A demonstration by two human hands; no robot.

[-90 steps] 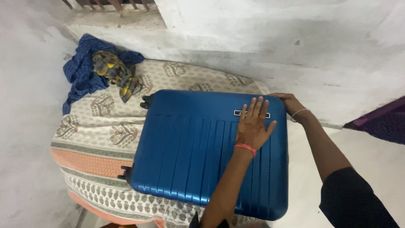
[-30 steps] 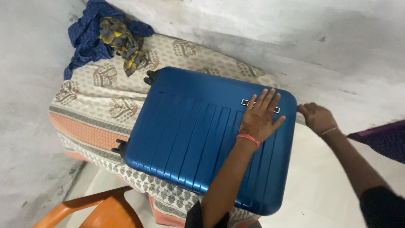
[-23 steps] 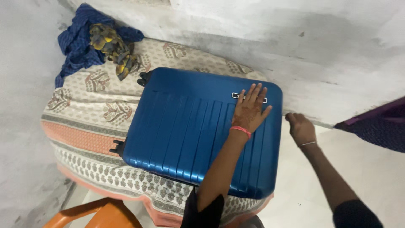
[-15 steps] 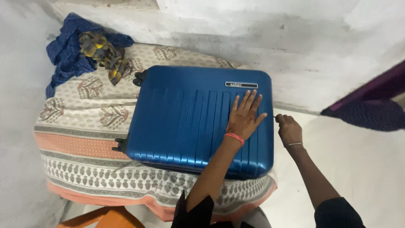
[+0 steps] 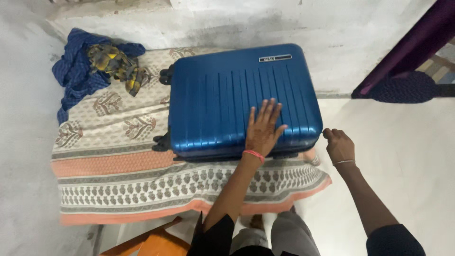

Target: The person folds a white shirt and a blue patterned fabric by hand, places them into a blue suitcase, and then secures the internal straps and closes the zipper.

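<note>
clothes: blue cloth (image 5: 76,78) with a yellow-dark patterned piece (image 5: 116,66) bunched on it, far left corner of the bed, well apart from the case.
bed: printed bedspread (image 5: 118,166), cream with orange bands, hangs over the near edge. Orange chair (image 5: 151,242) just below it.
suitcase: blue hard-shell suitcase (image 5: 227,99) lies flat on the bed, wheels to the left, right end at the bed's right edge.
left hand: left hand (image 5: 263,128) flat on the shell near the front right corner, fingers spread, pressing, not gripping anything.
right hand: right hand (image 5: 339,144) clenched at the case's front right corner, thumb and finger pinched together. Looks like a zipper pull, but too small to tell.
floor: pale floor (image 5: 407,156) to the right; dark purple curtain (image 5: 403,52) top right.
risk 1: right end has little bed under it. A sideways tug at that corner could slide the smooth shell on the loose cloth and tip it to the floor.
risk 2: only a flat palm steadies it; slick ribbed shell, so the palm may slip.
risk 3: the bedspread edge sits just under that corner and could catch in the seam.
</note>
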